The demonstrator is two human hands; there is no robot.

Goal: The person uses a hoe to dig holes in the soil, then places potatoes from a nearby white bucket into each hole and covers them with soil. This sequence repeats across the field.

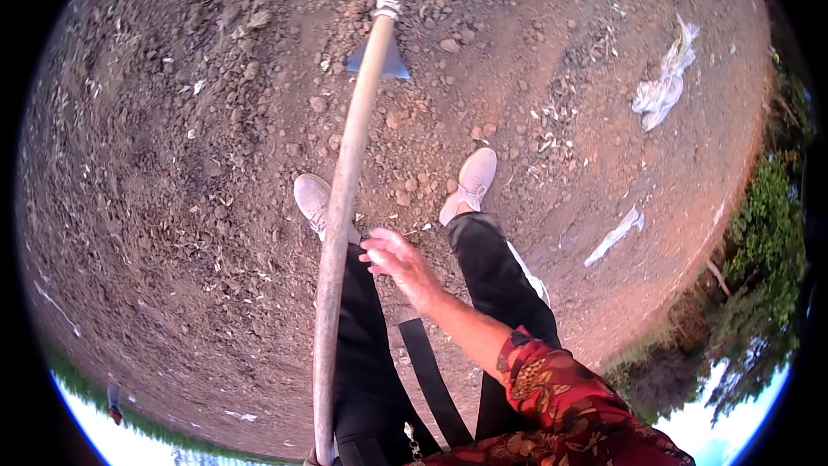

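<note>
A hoe with a long wooden handle (346,188) runs from the bottom edge up to its metal blade (396,63), which is near the soil. White wrapping (387,8) is around the handle's far end. At the handle's near end, cut off by the bottom edge, a small part of my left hand (312,458) shows against the wood. My right hand (396,262) is just right of the handle, apart from it, its fingers spread and nothing in them. Below the hoe are my two pale shoes (477,176) on the soil.
Loose, cloddy soil (213,162) surrounds my feet. A crumpled whitish plastic sheet (666,87) and a smaller strip of plastic (614,236) lie to the right. Trees (763,233) stand at the right rim. Far off at the lower left is a person (114,401). A dark strap (433,382) hangs between my legs.
</note>
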